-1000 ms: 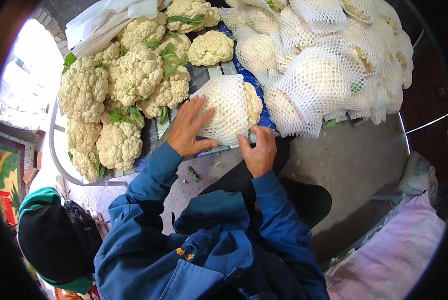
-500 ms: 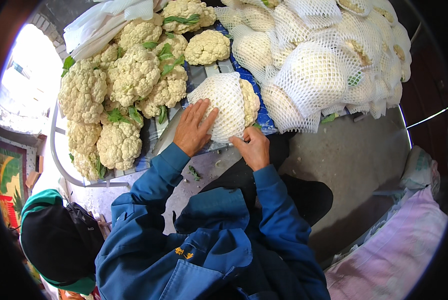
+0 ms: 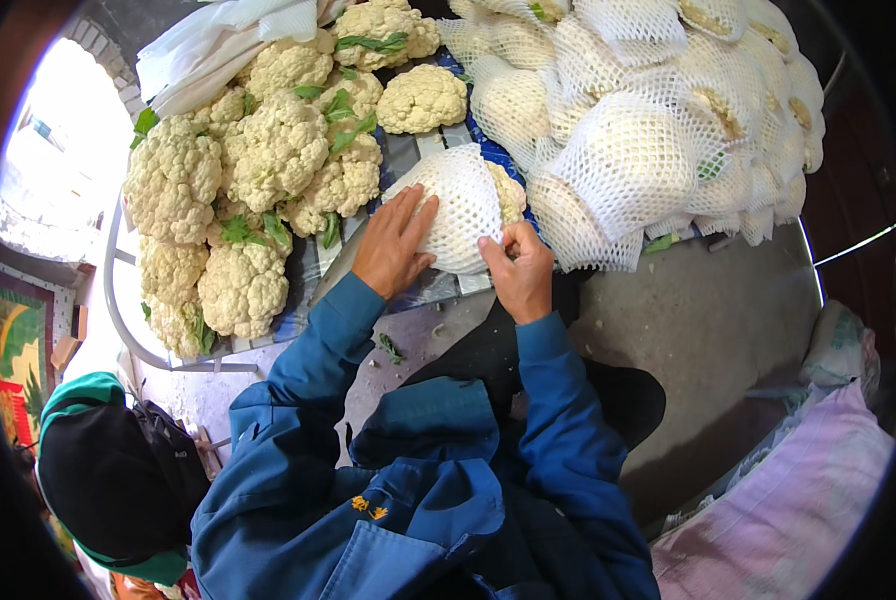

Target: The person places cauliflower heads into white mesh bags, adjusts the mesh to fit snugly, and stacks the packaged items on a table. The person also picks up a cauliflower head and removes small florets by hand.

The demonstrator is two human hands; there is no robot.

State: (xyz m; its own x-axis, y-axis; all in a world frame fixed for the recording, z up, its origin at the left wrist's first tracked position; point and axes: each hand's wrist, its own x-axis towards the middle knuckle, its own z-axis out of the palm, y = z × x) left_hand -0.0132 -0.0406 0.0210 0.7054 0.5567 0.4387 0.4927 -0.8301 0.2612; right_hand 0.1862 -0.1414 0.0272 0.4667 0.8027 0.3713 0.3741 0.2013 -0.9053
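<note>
While our left hand (image 3: 393, 245) lies spread and unclenched on a white foam-mesh sleeve (image 3: 455, 205), our right hand (image 3: 520, 275) pinches the lower right edge of that sleeve between thumb and fingers. We find the sleeve drawn around a rounded, cream-coloured cauliflower head (image 3: 510, 192), whose florets show bare at the right end. We record this head at the near edge of a tabletop (image 3: 401, 152) with a grey striped surface, between two heaps.

To the left we note a heap of unwrapped cream cauliflowers (image 3: 273, 140), with green leaves (image 3: 238, 230) lodged among them. One separate unwrapped cauliflower (image 3: 422, 98) rests just beyond the sleeved head, apart from it. At the far left, thin white sheets of packing material (image 3: 218, 50) lie over part of the heap. To the right we note a larger heap of cauliflowers in white mesh (image 3: 628, 150), its nearest pieces just beside the head in hand. A strip of blue material (image 3: 490, 150) shows between the two sides.

We observe a curved grey metal tube (image 3: 128, 325) at the left corner of the tabletop. On the concrete floor (image 3: 688, 330) below, a green leaf scrap (image 3: 391, 348) lies near our left forearm. A pale pink cloth covering (image 3: 788, 500) occupies the lower right.
</note>
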